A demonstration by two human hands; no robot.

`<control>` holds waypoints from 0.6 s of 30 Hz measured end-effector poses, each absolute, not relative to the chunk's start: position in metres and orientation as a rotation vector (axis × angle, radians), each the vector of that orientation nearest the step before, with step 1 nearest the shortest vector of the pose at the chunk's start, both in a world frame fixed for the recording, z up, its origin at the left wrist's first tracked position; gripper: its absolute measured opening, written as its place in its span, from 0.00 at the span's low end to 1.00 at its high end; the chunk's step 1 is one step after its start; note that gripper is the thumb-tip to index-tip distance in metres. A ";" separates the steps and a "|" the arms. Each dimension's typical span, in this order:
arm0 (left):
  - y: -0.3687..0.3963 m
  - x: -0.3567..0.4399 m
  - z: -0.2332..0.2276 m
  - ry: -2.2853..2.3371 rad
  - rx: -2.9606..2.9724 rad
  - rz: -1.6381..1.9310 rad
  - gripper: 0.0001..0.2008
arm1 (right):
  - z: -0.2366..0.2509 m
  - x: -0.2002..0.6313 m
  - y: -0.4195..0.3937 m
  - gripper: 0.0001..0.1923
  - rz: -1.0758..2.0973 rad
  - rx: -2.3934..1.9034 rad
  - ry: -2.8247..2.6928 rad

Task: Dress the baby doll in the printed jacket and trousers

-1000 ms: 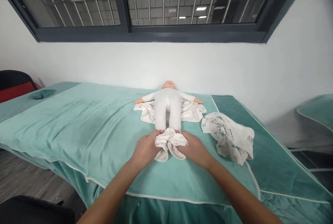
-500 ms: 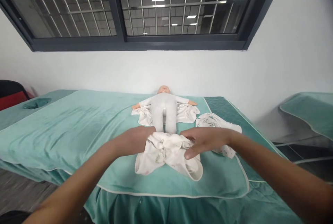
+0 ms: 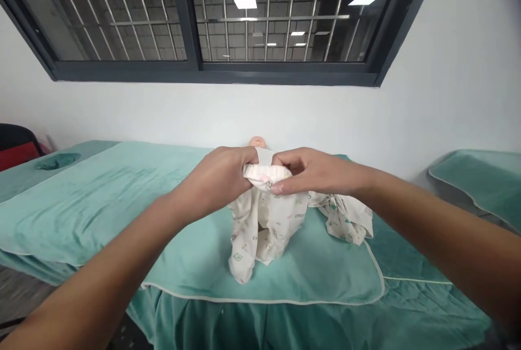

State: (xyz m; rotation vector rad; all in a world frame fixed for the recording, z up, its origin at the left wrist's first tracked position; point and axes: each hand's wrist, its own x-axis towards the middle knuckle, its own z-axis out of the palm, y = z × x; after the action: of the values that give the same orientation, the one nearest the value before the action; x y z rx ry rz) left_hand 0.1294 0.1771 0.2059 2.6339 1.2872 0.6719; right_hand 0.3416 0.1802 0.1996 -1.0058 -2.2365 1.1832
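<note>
Small white baby pants (image 3: 280, 214) with a sparse coloured print hang from both my hands, waistband up and legs dangling over the bed. My left hand (image 3: 228, 176) grips the waistband at its left end. At the other end my right hand (image 3: 309, 171) pinches it between thumb and fingers. Behind them lies a baby doll (image 3: 258, 142) on its back; only its head and a bit of its white chest show, the rest being hidden by my hands and the pants. A crumpled white printed garment (image 3: 345, 217) rests on the bed, partly under my right forearm.
A green cover (image 3: 122, 198) with pale piping spreads over the bed, which stands against a white wall (image 3: 203, 116) below a dark-framed barred window (image 3: 285, 73). Another green-covered surface (image 3: 480, 176) is at the right. A black and red chair (image 3: 18, 149) stands far left.
Both hands have risen off the bed with the pants, which now hang upright instead of lying bunched. They now cover most of the doll.
</note>
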 end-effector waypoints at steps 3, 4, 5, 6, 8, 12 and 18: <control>0.172 0.117 0.210 1.210 2.519 0.558 0.11 | 0.209 0.351 0.179 0.17 1.091 -0.928 -2.184; 0.171 0.112 0.211 1.159 2.468 0.494 0.14 | 0.211 0.355 0.180 0.18 1.068 -0.902 -2.203; 0.170 0.108 0.211 1.105 2.419 0.443 0.15 | 0.211 0.359 0.181 0.19 1.057 -0.890 -2.247; 0.169 0.104 0.210 1.061 2.382 0.415 0.16 | 0.210 0.362 0.183 0.19 1.050 -0.899 -2.314; 0.170 0.099 0.206 1.042 2.363 0.443 0.17 | 0.202 0.369 0.187 0.16 1.004 -0.996 -2.474; 0.181 0.095 0.188 1.219 2.520 0.708 0.16 | 0.183 0.377 0.193 0.17 0.785 -1.313 -2.493; 0.196 0.102 0.176 1.601 2.292 1.039 0.19 | 0.186 0.350 0.182 0.24 0.569 -1.309 -1.925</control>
State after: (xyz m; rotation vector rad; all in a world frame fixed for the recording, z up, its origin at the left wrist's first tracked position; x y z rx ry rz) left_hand 0.1022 0.1957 0.1760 2.2920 1.6009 1.0385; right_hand 0.3499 0.1819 0.1857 -1.3095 -1.9251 0.5693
